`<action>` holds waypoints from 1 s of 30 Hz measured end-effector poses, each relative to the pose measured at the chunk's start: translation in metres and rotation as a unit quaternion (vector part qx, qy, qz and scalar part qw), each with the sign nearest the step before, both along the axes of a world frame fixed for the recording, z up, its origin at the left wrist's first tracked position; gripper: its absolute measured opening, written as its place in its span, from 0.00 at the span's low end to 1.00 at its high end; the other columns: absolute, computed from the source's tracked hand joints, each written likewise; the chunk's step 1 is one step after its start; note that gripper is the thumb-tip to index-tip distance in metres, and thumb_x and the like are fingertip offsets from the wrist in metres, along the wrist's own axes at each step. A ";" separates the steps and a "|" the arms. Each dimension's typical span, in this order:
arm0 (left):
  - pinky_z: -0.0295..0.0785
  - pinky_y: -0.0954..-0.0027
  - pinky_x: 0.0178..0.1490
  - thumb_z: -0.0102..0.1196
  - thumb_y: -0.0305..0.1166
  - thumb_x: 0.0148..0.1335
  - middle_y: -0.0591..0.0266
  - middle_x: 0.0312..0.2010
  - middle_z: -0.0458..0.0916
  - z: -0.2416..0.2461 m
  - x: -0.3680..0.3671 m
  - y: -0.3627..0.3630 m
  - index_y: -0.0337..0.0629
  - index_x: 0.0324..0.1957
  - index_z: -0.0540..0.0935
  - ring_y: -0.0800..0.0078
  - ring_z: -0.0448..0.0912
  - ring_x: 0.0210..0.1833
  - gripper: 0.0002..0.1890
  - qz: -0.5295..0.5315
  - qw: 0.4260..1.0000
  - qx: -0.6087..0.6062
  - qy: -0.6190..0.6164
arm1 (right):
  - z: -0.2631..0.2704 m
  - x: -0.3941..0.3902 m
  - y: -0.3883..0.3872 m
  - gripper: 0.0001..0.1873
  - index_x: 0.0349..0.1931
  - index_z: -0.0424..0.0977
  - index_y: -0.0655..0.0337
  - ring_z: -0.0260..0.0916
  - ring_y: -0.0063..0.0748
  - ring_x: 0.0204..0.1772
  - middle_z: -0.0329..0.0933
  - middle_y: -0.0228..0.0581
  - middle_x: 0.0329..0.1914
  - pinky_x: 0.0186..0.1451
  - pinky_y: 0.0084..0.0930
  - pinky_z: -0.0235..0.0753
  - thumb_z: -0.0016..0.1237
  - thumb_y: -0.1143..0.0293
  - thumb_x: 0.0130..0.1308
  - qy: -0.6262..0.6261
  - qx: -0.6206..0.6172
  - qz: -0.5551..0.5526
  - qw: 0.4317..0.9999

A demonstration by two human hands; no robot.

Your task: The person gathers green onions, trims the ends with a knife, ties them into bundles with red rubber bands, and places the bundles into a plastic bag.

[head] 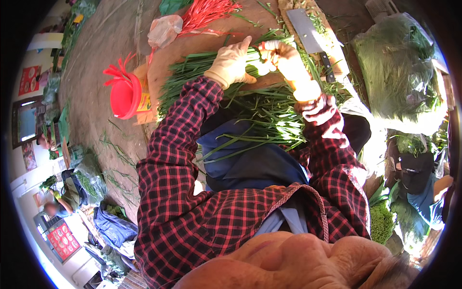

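A bunch of long green stalks, seemingly garlic chives (195, 63), lies across a wooden board (205, 38) in front of me. My left hand (231, 63), in a pale glove, is laid over the bunch and grips it near the pale stem ends. Beside it my gloved right hand (285, 61) pinches a red plastic strip (262, 46) at the bunch. Strong sunlight washes out its fingers, and how far the strip goes around is hidden. More loose chives (278, 115) lie over my lap, below both hands.
Beyond my right hand a cleaver (306, 30) rests on a scrap-strewn board (335, 47). A stone (165, 30) lies by red plastic strips (205, 14). At left stands a red plastic container (124, 97). Bagged greens (395, 72) stand at right; another person (68, 198) is far left.
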State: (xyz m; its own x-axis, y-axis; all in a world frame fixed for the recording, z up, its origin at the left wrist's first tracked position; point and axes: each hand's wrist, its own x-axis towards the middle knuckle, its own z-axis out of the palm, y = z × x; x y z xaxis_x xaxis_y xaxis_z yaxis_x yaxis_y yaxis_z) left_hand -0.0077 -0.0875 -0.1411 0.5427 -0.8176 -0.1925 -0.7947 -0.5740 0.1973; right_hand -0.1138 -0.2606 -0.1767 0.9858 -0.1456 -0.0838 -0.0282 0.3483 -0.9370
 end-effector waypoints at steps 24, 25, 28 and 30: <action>0.72 0.57 0.56 0.59 0.42 0.56 0.50 0.49 0.81 -0.067 -0.013 -0.029 0.35 0.58 0.71 0.59 0.81 0.49 0.30 0.009 0.963 -0.172 -0.206 | -0.005 -0.053 0.039 0.08 0.38 0.85 0.55 0.79 0.35 0.41 0.84 0.35 0.37 0.51 0.32 0.75 0.60 0.64 0.62 -0.059 -0.420 -0.229 0.876; 0.73 0.57 0.55 0.59 0.41 0.56 0.50 0.47 0.82 -0.066 -0.013 -0.028 0.35 0.56 0.72 0.59 0.82 0.47 0.29 -0.004 0.956 -0.201 -0.216 | -0.005 -0.055 0.039 0.07 0.38 0.85 0.55 0.78 0.35 0.40 0.84 0.36 0.36 0.50 0.32 0.75 0.61 0.65 0.62 -0.053 -0.432 -0.218 0.874; 0.75 0.58 0.52 0.61 0.40 0.54 0.53 0.41 0.82 -0.060 -0.012 -0.031 0.36 0.55 0.72 0.59 0.82 0.43 0.28 0.004 0.965 -0.135 -0.225 | -0.012 -0.058 0.041 0.06 0.38 0.84 0.55 0.78 0.37 0.40 0.83 0.37 0.35 0.47 0.33 0.76 0.60 0.67 0.61 -0.091 -0.444 -0.193 0.870; 0.75 0.59 0.52 0.63 0.42 0.52 0.55 0.41 0.82 -0.055 -0.013 -0.034 0.36 0.56 0.72 0.60 0.82 0.44 0.31 0.019 0.975 -0.115 -0.192 | -0.021 -0.060 0.042 0.06 0.37 0.83 0.57 0.78 0.38 0.41 0.81 0.37 0.33 0.47 0.34 0.76 0.58 0.68 0.63 -0.131 -0.429 -0.167 0.878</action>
